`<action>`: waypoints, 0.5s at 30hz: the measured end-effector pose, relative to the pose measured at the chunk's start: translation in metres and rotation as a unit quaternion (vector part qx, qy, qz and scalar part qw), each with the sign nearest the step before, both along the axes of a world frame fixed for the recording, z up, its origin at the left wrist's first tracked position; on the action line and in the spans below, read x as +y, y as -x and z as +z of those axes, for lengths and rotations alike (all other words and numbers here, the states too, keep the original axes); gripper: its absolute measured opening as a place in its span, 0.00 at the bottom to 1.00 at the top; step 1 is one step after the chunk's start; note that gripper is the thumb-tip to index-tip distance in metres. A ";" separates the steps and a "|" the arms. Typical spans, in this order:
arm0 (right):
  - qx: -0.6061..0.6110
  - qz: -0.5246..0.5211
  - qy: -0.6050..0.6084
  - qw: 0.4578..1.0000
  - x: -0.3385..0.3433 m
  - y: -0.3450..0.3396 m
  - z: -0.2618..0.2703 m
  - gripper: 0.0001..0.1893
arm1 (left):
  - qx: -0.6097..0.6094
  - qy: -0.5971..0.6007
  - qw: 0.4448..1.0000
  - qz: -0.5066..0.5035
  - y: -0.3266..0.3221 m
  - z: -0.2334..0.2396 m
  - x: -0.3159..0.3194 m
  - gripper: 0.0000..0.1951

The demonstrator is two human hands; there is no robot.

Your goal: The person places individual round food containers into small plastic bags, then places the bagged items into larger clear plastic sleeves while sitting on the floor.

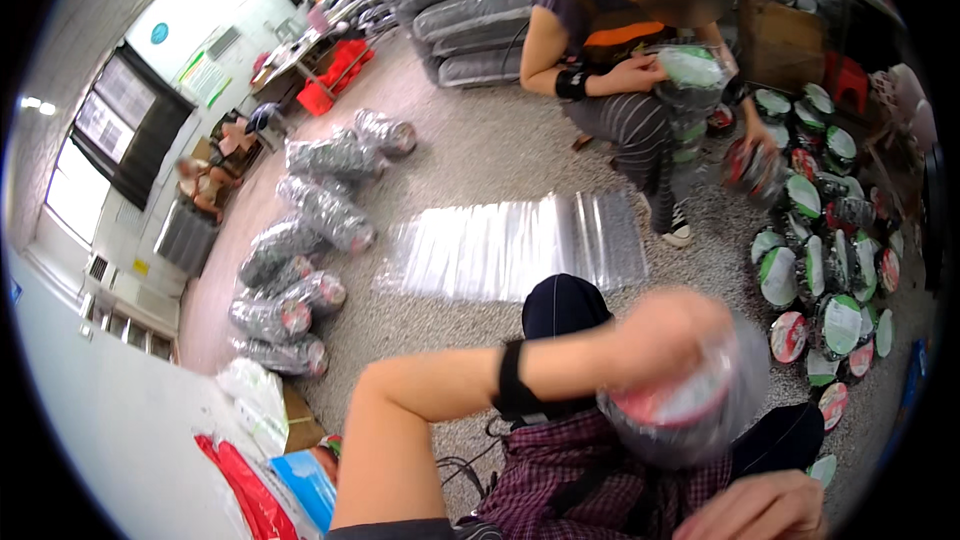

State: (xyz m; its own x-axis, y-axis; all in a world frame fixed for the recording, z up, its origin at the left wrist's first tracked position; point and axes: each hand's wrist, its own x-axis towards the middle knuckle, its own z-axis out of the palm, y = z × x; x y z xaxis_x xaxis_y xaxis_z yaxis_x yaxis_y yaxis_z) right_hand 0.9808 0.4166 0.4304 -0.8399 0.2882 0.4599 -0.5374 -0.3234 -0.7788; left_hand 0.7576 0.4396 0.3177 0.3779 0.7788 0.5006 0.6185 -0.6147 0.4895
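My left hand (675, 330), blurred and with a black band at its wrist, is curled at the top of a clear plastic bag (739, 397). Inside the bag sits a round item with a red-and-white top (675, 401), above my lap in purple checked cloth (540, 465). My right hand (757, 510) is low at the bottom edge, beside the bag and partly cut off. Its fingers look bent, and whatever they may hold is hidden. Round packs with green or red labels (841, 324) lie in a heap on the floor to the right.
Flat clear plastic bags (495, 247) lie overlapped on the speckled floor ahead. Filled bag rolls (326, 214) lie to the left. A co-worker (600, 37) squats opposite with a filled bag (686, 90), one hand on a pack. Large wrapped bundles (472, 15) are stacked behind.
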 end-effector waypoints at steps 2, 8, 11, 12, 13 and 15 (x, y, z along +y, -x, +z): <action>0.031 0.093 0.134 0.986 -0.016 0.015 0.010 0.39 | 0.010 -0.031 0.975 0.218 0.094 0.027 -0.024 0.11; 0.077 0.302 0.161 0.936 -0.023 0.052 0.010 0.37 | -0.188 -0.218 0.645 0.708 0.381 0.046 -0.409 0.14; 0.034 0.286 0.210 0.934 -0.037 0.079 0.015 0.32 | -0.520 -0.249 0.354 0.736 0.421 -0.015 -0.532 0.14; -0.007 0.230 0.242 0.943 -0.048 0.083 0.025 0.30 | -0.540 -0.249 0.326 0.735 0.424 -0.031 -0.536 0.14; -0.042 0.163 0.265 0.949 -0.054 0.084 0.031 0.28 | -0.563 -0.249 0.305 0.727 0.430 -0.047 -0.529 0.14; -0.041 0.146 0.229 0.962 -0.049 0.093 0.030 0.24 | -0.547 -0.103 0.427 0.713 0.444 -0.085 -0.503 0.14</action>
